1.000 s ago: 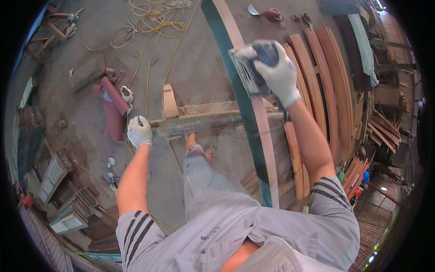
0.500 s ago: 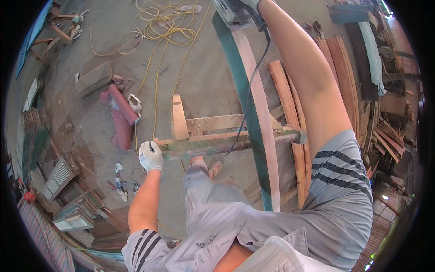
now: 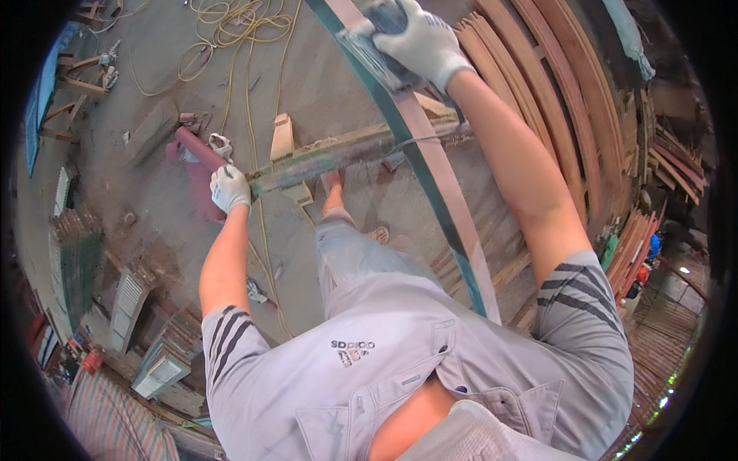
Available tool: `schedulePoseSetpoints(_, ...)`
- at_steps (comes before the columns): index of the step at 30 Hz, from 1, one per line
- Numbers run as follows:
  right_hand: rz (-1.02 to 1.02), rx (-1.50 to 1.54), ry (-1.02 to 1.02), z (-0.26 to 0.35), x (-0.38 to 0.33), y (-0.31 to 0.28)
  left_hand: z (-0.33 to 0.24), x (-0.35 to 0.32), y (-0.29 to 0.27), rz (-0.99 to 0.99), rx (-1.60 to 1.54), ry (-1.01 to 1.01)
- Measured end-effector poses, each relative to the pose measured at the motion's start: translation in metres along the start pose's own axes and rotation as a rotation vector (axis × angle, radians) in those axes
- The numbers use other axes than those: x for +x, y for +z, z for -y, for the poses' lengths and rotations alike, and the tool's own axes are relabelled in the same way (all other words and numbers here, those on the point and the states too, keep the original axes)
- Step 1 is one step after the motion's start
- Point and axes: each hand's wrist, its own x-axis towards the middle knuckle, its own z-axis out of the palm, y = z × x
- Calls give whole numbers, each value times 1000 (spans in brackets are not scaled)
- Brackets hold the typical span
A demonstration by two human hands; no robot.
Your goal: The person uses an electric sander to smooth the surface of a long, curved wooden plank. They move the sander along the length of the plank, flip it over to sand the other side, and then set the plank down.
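At seven o'clock the gloved left hand [image 3: 229,188] clenches the end of a worn sawhorse beam [image 3: 338,154]. A long teal-edged plank [image 3: 442,192] crosses it, its lower end hidden behind the shirt. At twelve o'clock the gloved right hand [image 3: 423,40] grasps a grey sanding tool [image 3: 374,42] on the plank, partly covered and cut off.

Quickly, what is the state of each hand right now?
Left hand: closed, gripping the end of the wooden crossbar.
Right hand: closed on a grey power sander, pressed on the long plank.
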Motion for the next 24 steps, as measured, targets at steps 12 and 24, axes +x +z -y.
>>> schedulePoseSetpoints(12, -143, 74, 251, -143, -494, -10, -121, -275, -10, 175, -380, 557)
schedulePoseSetpoints(24, -197, 94, 443, -149, -558, -1, -187, -236, -65, 287, -637, 628)
